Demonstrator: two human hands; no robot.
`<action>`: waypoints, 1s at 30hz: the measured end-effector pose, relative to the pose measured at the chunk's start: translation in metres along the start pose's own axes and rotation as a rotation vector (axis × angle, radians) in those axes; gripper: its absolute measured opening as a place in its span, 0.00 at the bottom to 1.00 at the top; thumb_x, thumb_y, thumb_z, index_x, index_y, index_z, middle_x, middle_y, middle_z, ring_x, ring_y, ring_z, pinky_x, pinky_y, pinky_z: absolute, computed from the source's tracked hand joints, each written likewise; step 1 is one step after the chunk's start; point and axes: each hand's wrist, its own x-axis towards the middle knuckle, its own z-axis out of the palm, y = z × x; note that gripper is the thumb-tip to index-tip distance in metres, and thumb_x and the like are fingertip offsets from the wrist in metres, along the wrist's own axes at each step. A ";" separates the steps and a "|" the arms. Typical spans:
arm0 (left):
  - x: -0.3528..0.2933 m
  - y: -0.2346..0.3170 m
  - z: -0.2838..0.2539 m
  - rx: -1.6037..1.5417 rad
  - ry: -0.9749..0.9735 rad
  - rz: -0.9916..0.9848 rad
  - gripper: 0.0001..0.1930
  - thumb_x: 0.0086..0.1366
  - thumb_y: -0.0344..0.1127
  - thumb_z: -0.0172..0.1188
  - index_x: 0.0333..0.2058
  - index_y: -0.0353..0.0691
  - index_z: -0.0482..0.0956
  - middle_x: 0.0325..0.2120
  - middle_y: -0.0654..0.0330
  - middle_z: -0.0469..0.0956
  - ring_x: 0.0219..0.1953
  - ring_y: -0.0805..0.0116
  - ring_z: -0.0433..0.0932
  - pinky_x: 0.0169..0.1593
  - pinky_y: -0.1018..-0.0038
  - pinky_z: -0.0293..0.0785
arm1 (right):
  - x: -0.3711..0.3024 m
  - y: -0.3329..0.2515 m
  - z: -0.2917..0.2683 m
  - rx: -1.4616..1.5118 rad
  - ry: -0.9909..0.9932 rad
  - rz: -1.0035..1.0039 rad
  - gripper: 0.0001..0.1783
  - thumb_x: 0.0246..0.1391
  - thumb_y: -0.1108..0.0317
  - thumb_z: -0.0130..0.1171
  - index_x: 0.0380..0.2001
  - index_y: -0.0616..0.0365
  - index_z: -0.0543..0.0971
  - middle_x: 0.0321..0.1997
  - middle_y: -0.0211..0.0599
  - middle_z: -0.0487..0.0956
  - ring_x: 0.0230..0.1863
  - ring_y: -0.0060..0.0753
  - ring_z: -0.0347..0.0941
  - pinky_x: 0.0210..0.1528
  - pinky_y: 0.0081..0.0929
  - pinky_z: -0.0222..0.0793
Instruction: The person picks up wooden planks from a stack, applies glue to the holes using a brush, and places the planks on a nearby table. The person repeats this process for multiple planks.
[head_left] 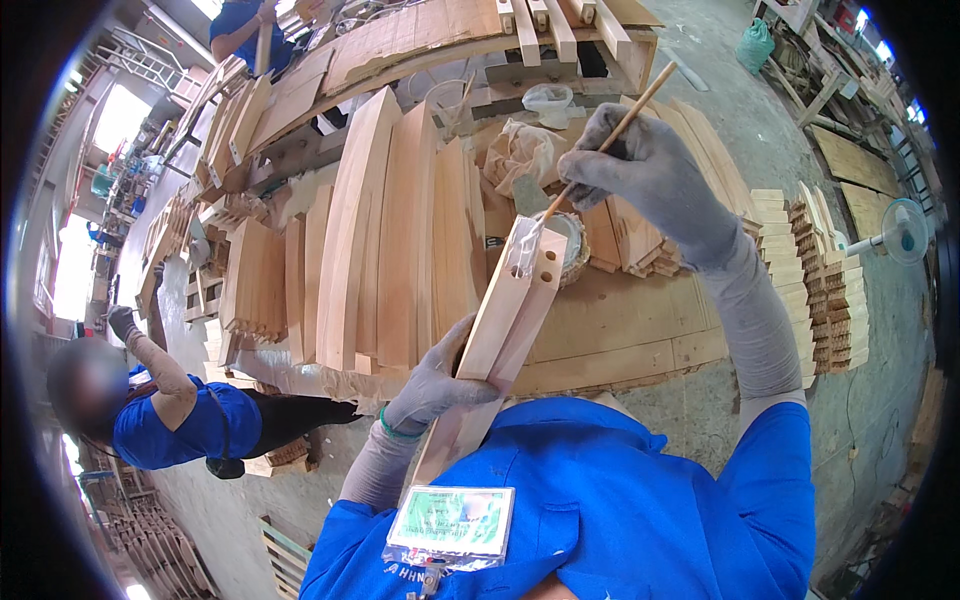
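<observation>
— What did you see in the hands?

— I saw the left hand [435, 385], gloved grey, wrapped around a wooden piece [500, 340] held upright and tilted against the blue shirt [590, 500]. Its top end had two drilled holes and looked wet with glue.

— And the other?

— The right hand [640, 165] pinched a thin stick [605, 140], its tip touching that glued end. Just behind the tip sat a small glue pot [570, 245] on the workbench [620, 320].

— Anything around?

— Curved boards [400, 230] stood in a row to the left, stacked small blocks [830, 290] lay to the right, and a co-worker [170, 410] in blue was at the lower left.
</observation>
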 end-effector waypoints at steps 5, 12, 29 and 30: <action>-0.001 0.005 0.007 0.022 0.008 0.014 0.49 0.35 0.30 0.68 0.60 0.34 0.55 0.50 0.55 0.68 0.53 0.65 0.66 0.57 0.71 0.62 | -0.005 0.008 0.015 -0.185 -0.059 -0.081 0.08 0.49 0.68 0.60 0.23 0.59 0.73 0.23 0.31 0.77 0.23 0.19 0.73 0.28 0.20 0.71; -0.003 0.005 0.011 0.019 0.031 -0.001 0.50 0.35 0.29 0.68 0.61 0.34 0.54 0.52 0.55 0.66 0.54 0.66 0.66 0.57 0.72 0.61 | -0.007 -0.003 0.004 -0.150 -0.034 -0.059 0.08 0.48 0.68 0.61 0.23 0.58 0.73 0.21 0.30 0.76 0.25 0.18 0.73 0.30 0.19 0.69; -0.013 0.010 -0.005 -0.102 -0.079 0.027 0.51 0.35 0.31 0.69 0.61 0.33 0.54 0.53 0.57 0.66 0.56 0.67 0.63 0.59 0.73 0.57 | -0.077 0.062 0.059 0.505 0.541 -0.283 0.10 0.45 0.88 0.50 0.28 0.61 0.68 0.40 0.50 0.74 0.42 0.38 0.73 0.48 0.33 0.73; -0.012 0.011 -0.004 -0.104 -0.075 0.015 0.51 0.35 0.31 0.70 0.61 0.33 0.53 0.53 0.57 0.66 0.56 0.67 0.63 0.59 0.73 0.57 | -0.080 0.062 0.059 0.510 0.496 -0.293 0.10 0.46 0.88 0.50 0.28 0.61 0.68 0.40 0.49 0.74 0.43 0.38 0.73 0.48 0.33 0.73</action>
